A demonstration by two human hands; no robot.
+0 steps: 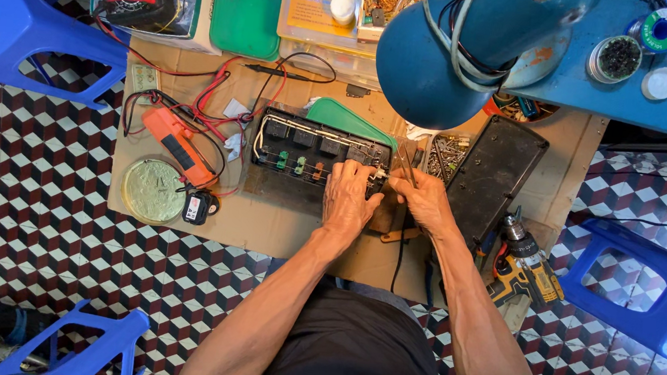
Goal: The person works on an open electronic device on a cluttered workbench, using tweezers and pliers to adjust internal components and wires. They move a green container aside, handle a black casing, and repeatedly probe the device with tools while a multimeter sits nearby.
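Floor of chequered cube-pattern tile (pixel 44 186), with a cardboard sheet (pixel 281 231) laid at frame centre as the work surface. Three blue plastic stools are visible: upper left (pixel 10 22), right (pixel 646 295), lower left (pixel 79 342). A blue lamp shade (pixel 433 59) overhangs the upper centre and screens part of the bench behind. At centre lies the open black power strip (pixel 312 157), wiring exposed; its detached black cover (pixel 491 177) lies just to the right. One orange meter (pixel 180 146) at left centre, one round tin lid (pixel 154 190) below it, one cordless drill (pixel 523 268) at right. The left hand (pixel 348 201) presses flat on the strip's right end, holding nothing. The right hand (pixel 425 199) is closed around pliers (pixel 406 163) at the same end.
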